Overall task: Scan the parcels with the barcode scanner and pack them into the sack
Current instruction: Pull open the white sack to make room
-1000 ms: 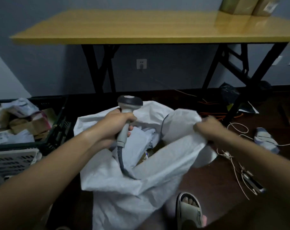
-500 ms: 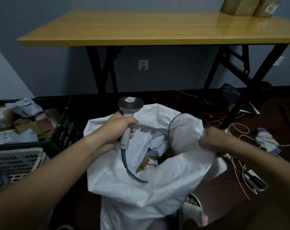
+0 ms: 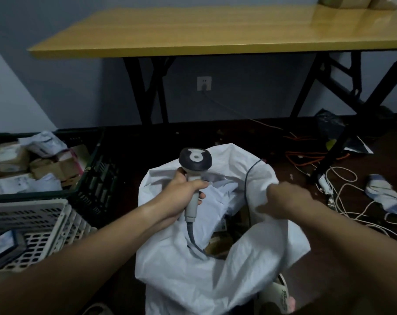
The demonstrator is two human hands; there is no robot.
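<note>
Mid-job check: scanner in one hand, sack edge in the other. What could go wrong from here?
1. The scanner's cable drops into the sack; parcels packed on top may trap it.
2. The left hand grips the scanner and the right hand holds the sack's rim, so neither is free to take parcels from the black crate.

Two bare forearms, no sleeves in view; a pale slide sandal [image 3: 278, 294], perhaps green-printed, on one foot.

The white woven plastic sack [image 3: 215, 264] stands on the floor before the yellow wooden desk [image 3: 215, 28]. Left of it sits a dark plastic crate [image 3: 95, 178] holding brown cardboard parcels [image 3: 13, 164]; loose white cables [image 3: 347, 201] lie right.
</note>
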